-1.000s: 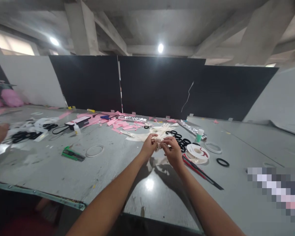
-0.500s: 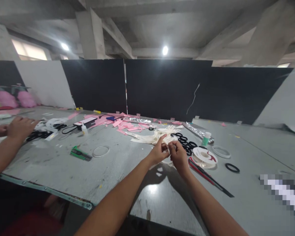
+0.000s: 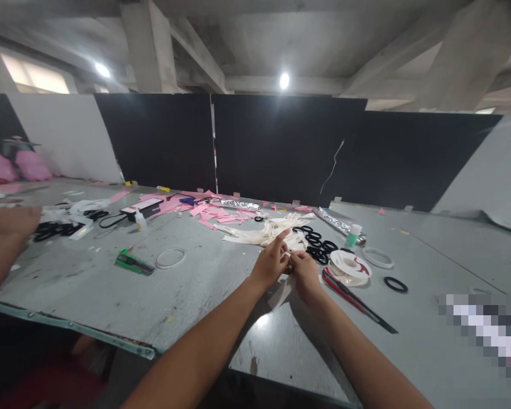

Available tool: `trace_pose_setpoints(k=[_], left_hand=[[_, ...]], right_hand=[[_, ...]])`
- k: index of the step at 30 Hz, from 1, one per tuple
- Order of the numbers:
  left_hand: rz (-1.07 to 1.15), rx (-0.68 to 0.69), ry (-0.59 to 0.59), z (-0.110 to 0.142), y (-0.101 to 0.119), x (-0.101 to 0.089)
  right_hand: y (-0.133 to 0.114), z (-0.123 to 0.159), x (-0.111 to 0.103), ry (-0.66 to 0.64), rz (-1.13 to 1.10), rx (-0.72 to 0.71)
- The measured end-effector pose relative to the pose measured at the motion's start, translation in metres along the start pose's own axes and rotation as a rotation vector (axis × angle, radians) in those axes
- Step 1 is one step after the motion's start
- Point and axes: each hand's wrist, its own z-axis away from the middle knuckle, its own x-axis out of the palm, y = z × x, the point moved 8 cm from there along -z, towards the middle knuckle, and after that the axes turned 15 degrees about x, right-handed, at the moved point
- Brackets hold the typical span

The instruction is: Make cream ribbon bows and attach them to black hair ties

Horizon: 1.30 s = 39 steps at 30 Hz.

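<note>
My left hand (image 3: 269, 266) and my right hand (image 3: 305, 274) meet above the table, fingertips pinched together on a cream ribbon strip (image 3: 281, 293). Its loose end hangs below them; the part between the fingers is mostly hidden. The left index finger points up. Just beyond lies a tangled pile of cream ribbons (image 3: 276, 228), with several black rings (image 3: 319, 243) on its right. Beside my right hand are a white ribbon spool (image 3: 339, 258) and a red and black utility knife (image 3: 360, 300).
A black ring (image 3: 396, 284), a pale ring (image 3: 378, 258) and a small green and white bottle (image 3: 354, 235) are to the right. On the left are a green cutter (image 3: 133, 263), a clear ring (image 3: 170, 258), a glue bottle (image 3: 140, 220) and a co-worker's hand (image 3: 15, 220). Pink scraps (image 3: 217, 215) lie behind.
My fingers have drawn closer together, and the ribbon's loose end now shows below them. The co-worker's hand appears farther left. The whole view has shifted slightly.
</note>
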Motion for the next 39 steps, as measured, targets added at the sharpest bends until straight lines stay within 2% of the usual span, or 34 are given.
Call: trace_pose_setpoints(k=[4,10,15,20,25,30,34,39], left_hand=[[0.070,-0.063,0.087,0.002,-0.008,-0.001],[0.166,-0.116,0.162,0.003,-0.013,0.000],[0.171,-0.156,0.246,0.003,-0.018,-0.009],[0.335,-0.233,0.228,0.003,-0.031,-0.006],[0.680,-0.373,0.133,0.002,-0.037,0.004],[0.898,-0.465,0.026,0.003,-0.030,0.002],[0.973,-0.463,0.051,0.003,-0.030,-0.006],[0.965,-0.343,0.147,-0.003,-0.034,-0.009]], right_hand=[[0.003,0.001,0.009,-0.125,-0.004,0.026],[-0.011,0.011,0.019,-0.248,0.008,-0.013],[-0.021,0.014,0.023,-0.311,0.142,-0.086],[-0.026,0.010,0.022,-0.353,0.341,-0.118],[-0.022,0.009,0.021,-0.435,0.322,0.001],[-0.020,0.016,0.023,-0.511,0.309,0.054],[-0.014,0.020,0.024,-0.548,0.251,0.144],[-0.016,0.027,0.029,-0.634,0.017,0.180]])
